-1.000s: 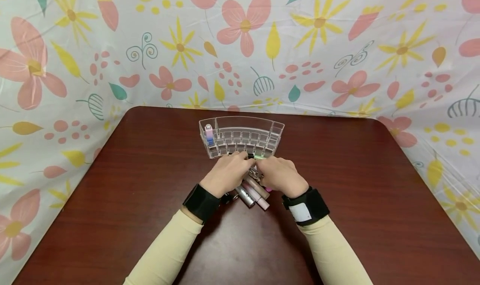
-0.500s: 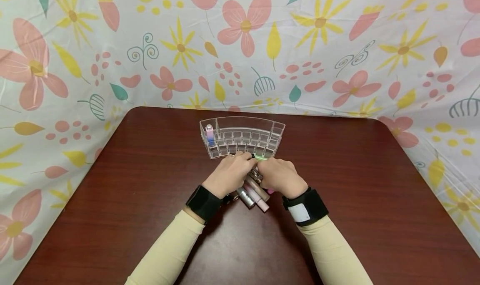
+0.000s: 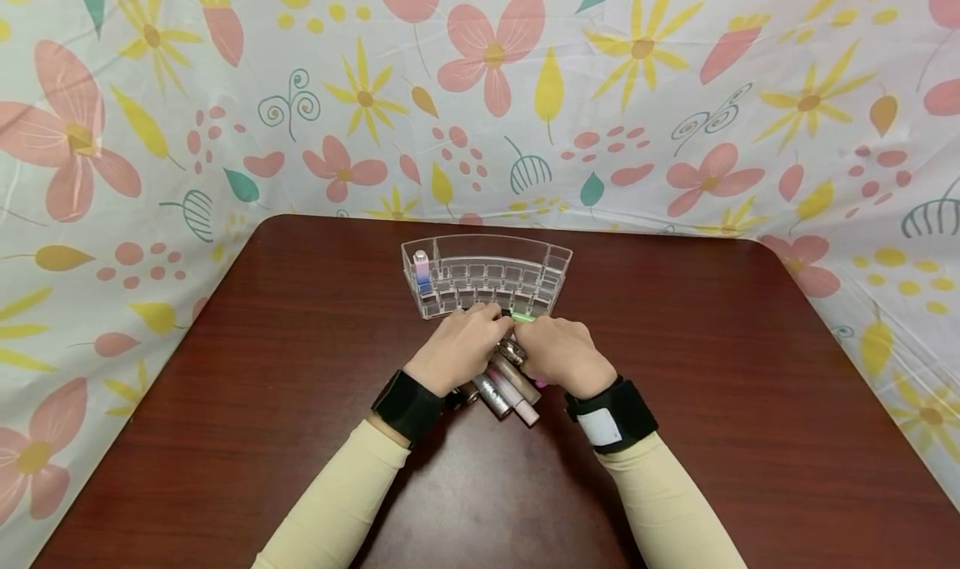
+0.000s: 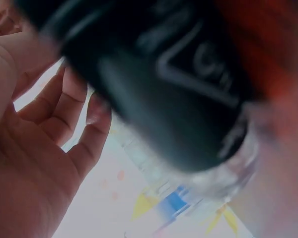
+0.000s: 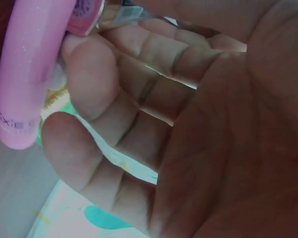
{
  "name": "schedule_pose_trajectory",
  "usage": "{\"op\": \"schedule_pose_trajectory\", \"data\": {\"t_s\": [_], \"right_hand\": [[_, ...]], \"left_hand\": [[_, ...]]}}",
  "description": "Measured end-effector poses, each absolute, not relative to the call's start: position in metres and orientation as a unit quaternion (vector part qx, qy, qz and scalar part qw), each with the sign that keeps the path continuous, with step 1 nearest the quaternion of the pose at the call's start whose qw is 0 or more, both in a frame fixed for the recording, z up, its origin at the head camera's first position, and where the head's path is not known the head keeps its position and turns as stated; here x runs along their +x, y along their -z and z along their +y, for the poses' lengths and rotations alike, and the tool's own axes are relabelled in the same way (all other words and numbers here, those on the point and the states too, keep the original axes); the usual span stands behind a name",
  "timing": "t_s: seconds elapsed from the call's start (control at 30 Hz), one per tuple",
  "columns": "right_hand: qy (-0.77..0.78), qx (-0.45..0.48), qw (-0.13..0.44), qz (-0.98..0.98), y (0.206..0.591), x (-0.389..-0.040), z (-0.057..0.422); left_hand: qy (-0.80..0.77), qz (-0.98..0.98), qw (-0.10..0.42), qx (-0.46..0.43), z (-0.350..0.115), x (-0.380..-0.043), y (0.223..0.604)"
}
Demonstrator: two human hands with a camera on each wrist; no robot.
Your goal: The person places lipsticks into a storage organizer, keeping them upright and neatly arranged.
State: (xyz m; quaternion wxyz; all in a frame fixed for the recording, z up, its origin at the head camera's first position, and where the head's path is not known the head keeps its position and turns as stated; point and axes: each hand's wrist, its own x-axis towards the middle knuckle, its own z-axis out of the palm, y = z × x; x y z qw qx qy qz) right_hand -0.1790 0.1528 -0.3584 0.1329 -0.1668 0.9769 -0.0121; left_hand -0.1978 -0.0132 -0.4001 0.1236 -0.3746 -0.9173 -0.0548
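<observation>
Both hands meet over a heap of cosmetic tubes in the head view. My left hand [image 3: 457, 348] bends over the heap's left side, its fingertips hidden. Beside its fingers in the left wrist view is a large, blurred black tube [image 4: 174, 109] with a clear end. My right hand [image 3: 566, 354] covers the right side. In the right wrist view its fingers are bent near a glossy pink tube [image 5: 32, 74]; what they hold is unclear. A silver tube [image 3: 492, 396], a pale pink tube [image 3: 527, 411] and a brownish tube [image 3: 517, 380] stick out below the hands.
Just beyond the hands stands a clear, curved, tiered organizer [image 3: 486, 282]. A pink and blue tube [image 3: 422, 271] stands upright in its left end. A light green item [image 3: 522, 316] lies by the organizer's front edge. Dark wooden table [image 3: 300, 344] all round, floral cloth [image 3: 480, 152] behind.
The whole head view has shifted very slightly down and right. Both hands stay nearly still over the heap.
</observation>
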Motion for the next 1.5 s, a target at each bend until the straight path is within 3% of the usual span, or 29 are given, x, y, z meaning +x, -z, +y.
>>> {"op": "schedule_pose_trajectory", "data": {"t_s": [0.17,0.47,0.83,1.13,1.27,1.37,1.5], "right_hand": [[0.029,-0.168,0.103,0.98,0.342,-0.177,0.156],[0.134,-0.191,-0.067,0.97,0.305,-0.166,0.166],[0.363,-0.264,-0.218,0.867,0.258,-0.13,0.17],[0.548,-0.412,-0.263,0.679,0.227,-0.096,0.157],[0.56,-0.428,-0.305,0.641,0.227,-0.094,0.152],[0.563,-0.425,-0.332,0.626,0.229,-0.096,0.151],[0.573,-0.424,-0.343,0.611,0.231,-0.099,0.154]], "left_hand": [[0.109,-0.903,0.151,-0.387,-0.026,-0.199,0.38],[0.29,-0.88,0.09,-0.366,-0.057,-0.191,0.326],[0.49,-0.775,0.161,-0.365,-0.078,-0.161,0.28],[0.599,-0.701,0.176,-0.343,-0.088,-0.113,0.239],[0.619,-0.682,0.171,-0.35,-0.087,-0.1,0.232],[0.587,-0.677,0.204,-0.395,-0.084,-0.097,0.229],[0.496,-0.68,0.295,-0.452,-0.077,-0.097,0.228]]}}
